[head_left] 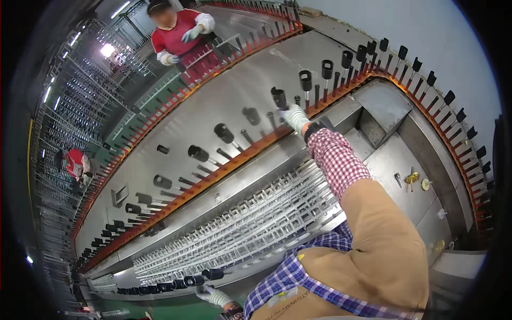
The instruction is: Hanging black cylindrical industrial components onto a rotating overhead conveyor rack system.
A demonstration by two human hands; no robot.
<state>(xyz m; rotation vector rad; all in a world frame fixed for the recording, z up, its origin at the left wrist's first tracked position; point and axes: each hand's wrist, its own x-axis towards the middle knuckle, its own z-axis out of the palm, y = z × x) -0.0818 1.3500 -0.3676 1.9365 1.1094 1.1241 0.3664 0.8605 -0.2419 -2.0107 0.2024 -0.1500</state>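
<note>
My right hand (294,118), in a white knitted glove, reaches out to the near line of upright pegs on the conveyor (250,145). Its fingers are closed around the lower end of a black cylindrical sleeve (278,97) with a notched rim. Low in the picture, my gloved left hand (214,296) has its fingers apart and nothing visible in them. Just beside it, a row of similar black cylinders (194,280) lies along a ledge. Other black cylinders (305,80) stand on pegs around my right hand.
Stacked silvery racks (240,224) fill the trough below the conveyor. Loose brass-coloured fittings (412,178) lie on the metal surface at right. The peg line bends round at the right. A co-worker in red (184,32) stands across the conveyor; another person (77,162) is farther left.
</note>
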